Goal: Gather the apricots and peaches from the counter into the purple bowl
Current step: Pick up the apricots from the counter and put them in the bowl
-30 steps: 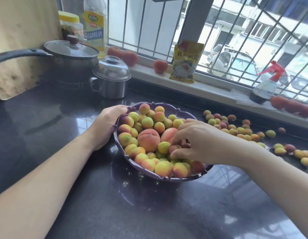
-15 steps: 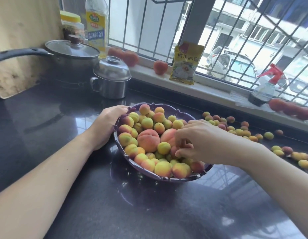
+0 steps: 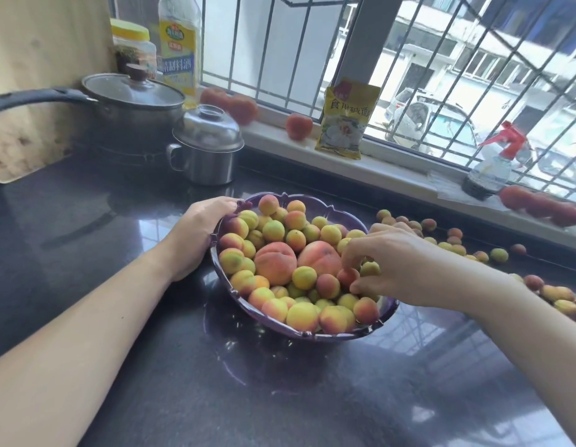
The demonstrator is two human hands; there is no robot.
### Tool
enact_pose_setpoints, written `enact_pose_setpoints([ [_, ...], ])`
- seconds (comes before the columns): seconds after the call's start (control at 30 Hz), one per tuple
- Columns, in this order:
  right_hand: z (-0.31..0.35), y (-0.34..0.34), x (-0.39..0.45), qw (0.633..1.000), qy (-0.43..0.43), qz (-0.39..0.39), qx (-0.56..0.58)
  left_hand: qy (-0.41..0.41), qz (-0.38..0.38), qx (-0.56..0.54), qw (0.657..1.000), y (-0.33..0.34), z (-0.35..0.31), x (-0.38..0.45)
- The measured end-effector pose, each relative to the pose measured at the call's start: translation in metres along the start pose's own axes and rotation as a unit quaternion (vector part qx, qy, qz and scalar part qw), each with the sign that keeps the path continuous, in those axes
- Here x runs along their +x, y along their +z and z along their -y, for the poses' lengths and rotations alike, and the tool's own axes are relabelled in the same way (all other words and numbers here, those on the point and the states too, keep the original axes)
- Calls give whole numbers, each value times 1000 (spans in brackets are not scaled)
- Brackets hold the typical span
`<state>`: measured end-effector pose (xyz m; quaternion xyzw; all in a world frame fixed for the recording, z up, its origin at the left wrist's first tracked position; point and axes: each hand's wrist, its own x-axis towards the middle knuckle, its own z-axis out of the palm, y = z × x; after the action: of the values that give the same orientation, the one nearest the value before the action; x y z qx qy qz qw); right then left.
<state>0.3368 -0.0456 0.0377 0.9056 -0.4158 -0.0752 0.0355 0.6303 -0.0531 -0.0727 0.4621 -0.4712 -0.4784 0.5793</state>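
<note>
The left hand grasps the rim of the scalloped purple glass bowl heaped with apricots and peaches on the dark counter, while the right hand pinches a small reddish apricot over it, loose apricots beyond.

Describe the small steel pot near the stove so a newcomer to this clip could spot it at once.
Start at the purple bowl of fruit on the dark counter and look straight behind it. The small steel pot stands there, in front of the larger saucepan. It alone has a domed metal lid and a short loop handle.
</note>
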Motion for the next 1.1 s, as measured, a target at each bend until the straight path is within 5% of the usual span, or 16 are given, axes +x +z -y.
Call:
enact_pose_setpoints([
  [0.7,-3,4,1,999,23,8,30,-5,16,10,1000,-2,-3,-3],
  [1.1,-5,6,-6,992,13,-53,117,-11,0,34,999,-3,-1,-1],
])
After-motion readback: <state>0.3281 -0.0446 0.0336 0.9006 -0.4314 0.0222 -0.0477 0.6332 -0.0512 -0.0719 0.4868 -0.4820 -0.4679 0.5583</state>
